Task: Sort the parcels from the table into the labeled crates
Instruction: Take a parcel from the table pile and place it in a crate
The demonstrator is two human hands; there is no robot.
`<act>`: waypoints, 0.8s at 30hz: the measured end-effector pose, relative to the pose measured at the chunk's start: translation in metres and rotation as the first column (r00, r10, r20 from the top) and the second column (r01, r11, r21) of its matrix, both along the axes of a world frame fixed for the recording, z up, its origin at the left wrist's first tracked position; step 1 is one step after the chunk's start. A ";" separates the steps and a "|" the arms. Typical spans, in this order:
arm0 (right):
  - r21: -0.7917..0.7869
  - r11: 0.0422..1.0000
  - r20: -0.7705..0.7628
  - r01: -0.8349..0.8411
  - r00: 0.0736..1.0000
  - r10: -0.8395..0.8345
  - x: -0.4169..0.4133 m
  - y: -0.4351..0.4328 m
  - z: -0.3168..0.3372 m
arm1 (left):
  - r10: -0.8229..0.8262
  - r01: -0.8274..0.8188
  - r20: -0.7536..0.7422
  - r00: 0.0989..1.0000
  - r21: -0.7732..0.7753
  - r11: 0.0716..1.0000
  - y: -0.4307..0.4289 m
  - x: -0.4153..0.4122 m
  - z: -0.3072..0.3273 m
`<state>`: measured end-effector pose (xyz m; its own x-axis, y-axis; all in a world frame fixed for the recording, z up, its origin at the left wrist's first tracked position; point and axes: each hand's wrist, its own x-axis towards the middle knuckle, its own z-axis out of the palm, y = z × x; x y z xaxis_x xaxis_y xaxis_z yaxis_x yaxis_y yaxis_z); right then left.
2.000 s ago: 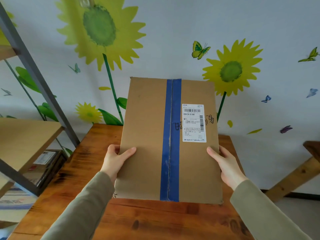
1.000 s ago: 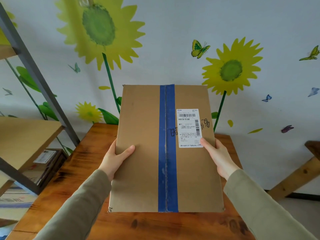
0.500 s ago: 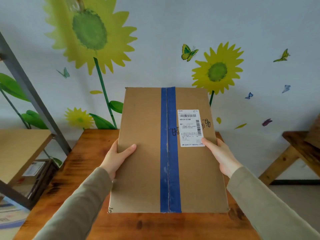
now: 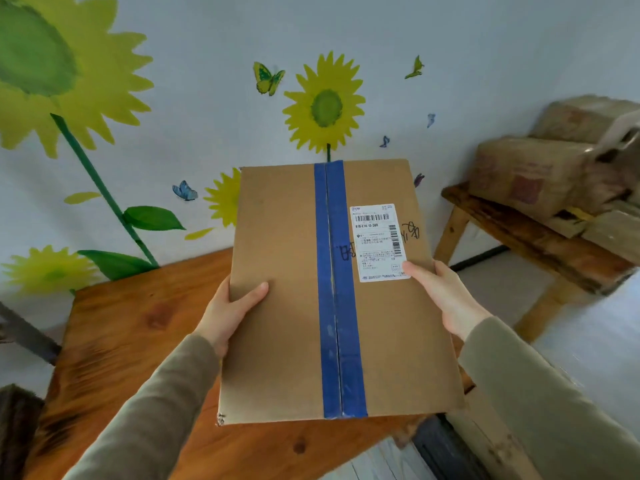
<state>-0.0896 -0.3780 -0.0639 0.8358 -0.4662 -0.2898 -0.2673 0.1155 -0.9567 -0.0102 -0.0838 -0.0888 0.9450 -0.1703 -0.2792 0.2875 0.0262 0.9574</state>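
L hand (image 4: 227, 317), R hand (image 4: 446, 299): pinch grip

The white label (image 4: 379, 242) on the cardboard parcel (image 4: 284, 306) reads "610-E14-13-305" under a barcode (image 4: 372, 217); the rest is unreadable.

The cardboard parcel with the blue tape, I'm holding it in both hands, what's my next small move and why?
Probably turn with the parcel to look for its crate: left hand and right hand grip its side edges above the table, the shipping label faces you, and no labelled crate is in view.
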 end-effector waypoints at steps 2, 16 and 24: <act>-0.008 0.997 -0.009 0.074 0.997 -0.074 -0.024 -0.013 0.001 | -0.079 0.079 -0.005 0.997 -0.001 0.997 -0.019 -0.002 -0.002; 0.046 0.861 -0.080 0.507 0.861 -0.502 -0.197 -0.164 -0.008 | -0.507 0.506 -0.051 0.861 -0.027 0.862 -0.244 -0.058 -0.018; 0.053 0.791 -0.086 0.610 0.792 -0.605 -0.262 -0.262 -0.017 | -0.617 0.616 -0.091 0.782 -0.046 0.787 -0.372 -0.097 -0.029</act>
<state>-0.3519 -0.6403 -0.0808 0.3672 -0.8467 -0.3850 -0.1754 0.3434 -0.9227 -0.1075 -0.4559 -0.1182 0.6060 -0.7117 -0.3554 0.3365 -0.1755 0.9252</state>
